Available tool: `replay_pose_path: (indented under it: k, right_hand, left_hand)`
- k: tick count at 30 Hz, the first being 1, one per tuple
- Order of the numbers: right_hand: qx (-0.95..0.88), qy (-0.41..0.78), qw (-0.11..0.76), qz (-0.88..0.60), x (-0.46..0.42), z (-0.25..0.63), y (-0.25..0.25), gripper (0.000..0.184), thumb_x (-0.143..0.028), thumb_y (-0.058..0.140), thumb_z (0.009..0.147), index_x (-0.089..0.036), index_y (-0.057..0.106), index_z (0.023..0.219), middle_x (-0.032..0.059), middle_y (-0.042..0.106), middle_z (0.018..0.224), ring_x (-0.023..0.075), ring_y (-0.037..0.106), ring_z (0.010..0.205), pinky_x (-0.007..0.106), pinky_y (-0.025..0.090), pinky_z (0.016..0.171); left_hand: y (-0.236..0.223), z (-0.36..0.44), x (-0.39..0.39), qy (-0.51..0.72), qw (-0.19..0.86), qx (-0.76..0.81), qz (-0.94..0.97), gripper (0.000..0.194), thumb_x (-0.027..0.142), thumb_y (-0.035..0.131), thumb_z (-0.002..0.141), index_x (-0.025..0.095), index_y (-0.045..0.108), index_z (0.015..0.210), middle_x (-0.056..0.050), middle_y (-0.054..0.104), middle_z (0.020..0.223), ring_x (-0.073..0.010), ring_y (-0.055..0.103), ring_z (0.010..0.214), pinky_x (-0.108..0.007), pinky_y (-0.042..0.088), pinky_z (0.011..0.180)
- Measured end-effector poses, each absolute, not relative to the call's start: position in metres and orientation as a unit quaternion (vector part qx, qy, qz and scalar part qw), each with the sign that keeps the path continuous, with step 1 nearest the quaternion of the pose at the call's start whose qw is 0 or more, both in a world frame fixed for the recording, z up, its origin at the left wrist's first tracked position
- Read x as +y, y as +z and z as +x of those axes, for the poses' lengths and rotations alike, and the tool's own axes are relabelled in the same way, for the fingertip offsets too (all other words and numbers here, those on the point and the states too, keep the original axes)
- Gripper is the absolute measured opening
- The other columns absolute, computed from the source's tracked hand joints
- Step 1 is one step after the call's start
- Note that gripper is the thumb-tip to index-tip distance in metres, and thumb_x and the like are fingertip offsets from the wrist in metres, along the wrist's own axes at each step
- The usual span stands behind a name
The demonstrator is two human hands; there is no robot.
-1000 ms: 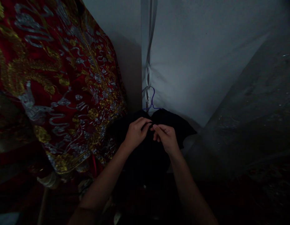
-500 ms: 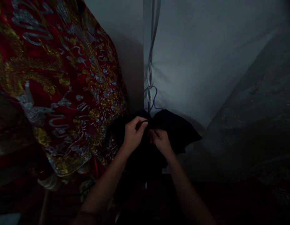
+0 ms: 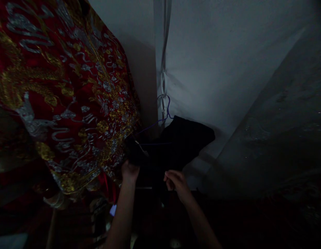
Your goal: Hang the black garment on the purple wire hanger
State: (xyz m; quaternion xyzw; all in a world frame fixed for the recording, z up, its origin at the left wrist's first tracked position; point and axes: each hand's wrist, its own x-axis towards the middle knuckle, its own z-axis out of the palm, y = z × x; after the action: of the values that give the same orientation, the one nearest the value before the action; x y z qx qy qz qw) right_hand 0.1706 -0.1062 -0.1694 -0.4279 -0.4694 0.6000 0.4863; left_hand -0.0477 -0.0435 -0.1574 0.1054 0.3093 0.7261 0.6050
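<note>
A black garment (image 3: 187, 141) hangs from a thin purple wire hanger (image 3: 168, 107), in dim light. Its right shoulder still covers the hanger, while on the left the hanger's arm and lower bar are bare. My left hand (image 3: 130, 171) is closed on the garment's left part, below the bare hanger arm; its fingertips are lost in the dark cloth. Lower down at the middle, my right hand (image 3: 176, 182) pinches the garment's front with fingers curled. What kind of garment it is cannot be made out.
A red robe (image 3: 72, 103) with gold and silver embroidery hangs close on the left. The hanger hooks into a white looped strap (image 3: 163, 81) along the wall (image 3: 214, 69). A sheet-like grey surface (image 3: 274, 117) slants at the right. Dark clutter lies below left.
Both hands have moved down and apart, the left one outward to the left. The garment's left shoulder has come off the hanger, baring the purple wire.
</note>
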Motion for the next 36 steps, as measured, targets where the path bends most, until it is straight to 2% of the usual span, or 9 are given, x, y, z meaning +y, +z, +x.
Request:
replay_pose_path:
  k: [7,12,14,16,19,24,28,30,36]
  right_hand:
    - [-0.455,0.598,0.439,-0.493,-0.109,0.197,-0.182,0.043,-0.055,0.065,0.070,-0.019,0.054,0.049,-0.0034,0.045,0.038,0.0083,0.039,0.034,0.023,0.026,0.040]
    - [-0.464,0.608,0.403,-0.502,-0.123,0.212,-0.193,0.042,-0.056,0.065,0.071,-0.018,0.057,0.054,-0.0039,0.045,0.043,0.0093,0.039,0.039,0.023,0.027,0.042]
    - [-0.491,0.583,0.435,-0.480,-0.133,0.214,-0.187,0.031,-0.048,0.070,0.071,-0.018,0.065,0.069,0.0003,0.060,0.060,0.0143,0.055,0.055,0.025,0.041,0.052]
    - [-0.543,0.551,0.452,-0.445,-0.144,0.214,-0.178,0.030,-0.037,0.077,0.069,-0.020,0.069,0.091,0.0044,0.071,0.088,0.0218,0.065,0.084,0.032,0.051,0.076]
    - [-0.603,0.561,0.420,-0.381,-0.156,0.212,-0.164,0.039,-0.031,0.076,0.074,-0.021,0.068,0.110,0.0064,0.070,0.110,0.0279,0.062,0.108,0.041,0.046,0.098]
    - [-0.605,0.617,0.390,-0.320,-0.157,0.206,-0.149,0.012,-0.025,0.066,0.077,-0.019,0.069,0.087,0.0016,0.068,0.085,0.0215,0.063,0.084,0.032,0.050,0.079]
    - [-0.600,0.612,0.387,-0.339,-0.144,0.214,-0.130,0.010,-0.021,0.060,0.067,-0.019,0.066,0.074,-0.0021,0.058,0.065,0.0143,0.050,0.060,0.024,0.040,0.057]
    - [-0.634,0.584,0.379,-0.336,-0.133,0.225,-0.116,0.008,-0.021,0.057,0.063,-0.019,0.064,0.067,-0.0029,0.053,0.060,0.0127,0.045,0.056,0.023,0.035,0.052]
    - [-0.694,0.393,0.473,-0.375,-0.084,0.261,-0.076,0.011,-0.017,0.054,0.053,-0.020,0.045,0.047,-0.0046,0.039,0.049,0.0108,0.036,0.052,0.023,0.027,0.050]
  left_hand:
    - [-0.185,0.009,-0.081,0.662,0.629,0.404,0.063,0.017,0.031,0.058,0.075,0.018,0.067,0.080,-0.004,0.070,0.076,-0.0198,0.067,0.073,-0.033,0.053,0.075]
    - [-0.157,0.038,-0.109,0.663,0.580,0.365,0.301,0.018,0.034,0.066,0.071,0.018,0.062,0.078,-0.002,0.060,0.076,-0.0177,0.059,0.075,-0.029,0.048,0.073]
    - [-0.152,0.052,-0.124,0.641,0.546,0.366,0.397,0.019,0.036,0.066,0.074,0.019,0.061,0.077,-0.003,0.059,0.078,-0.0192,0.057,0.080,-0.029,0.046,0.076]
    - [-0.151,0.065,-0.138,0.617,0.514,0.382,0.458,0.023,0.042,0.063,0.080,0.019,0.062,0.080,-0.004,0.059,0.082,-0.0208,0.057,0.084,-0.030,0.045,0.078]
    - [-0.146,0.076,-0.154,0.591,0.460,0.390,0.535,0.030,0.049,0.061,0.085,0.019,0.066,0.082,-0.006,0.060,0.090,-0.0232,0.058,0.092,-0.032,0.045,0.085]
    - [-0.126,0.070,-0.160,0.600,0.366,0.387,0.597,0.032,0.050,0.061,0.088,0.019,0.071,0.083,-0.010,0.060,0.103,-0.0258,0.057,0.105,-0.034,0.046,0.093]
    - [-0.130,0.059,-0.162,0.544,0.407,0.428,0.596,0.030,0.048,0.060,0.090,0.022,0.068,0.102,-0.009,0.065,0.111,-0.0243,0.060,0.109,-0.034,0.047,0.096]
    - [-0.144,0.052,-0.165,0.462,0.463,0.450,0.608,0.034,0.048,0.055,0.092,0.023,0.068,0.110,-0.007,0.070,0.103,-0.0222,0.064,0.100,-0.032,0.050,0.089]
    - [-0.189,0.022,-0.179,0.282,0.492,0.430,0.702,0.025,0.044,0.067,0.083,0.021,0.076,0.086,0.000,0.072,0.074,-0.0182,0.063,0.066,-0.025,0.049,0.061]
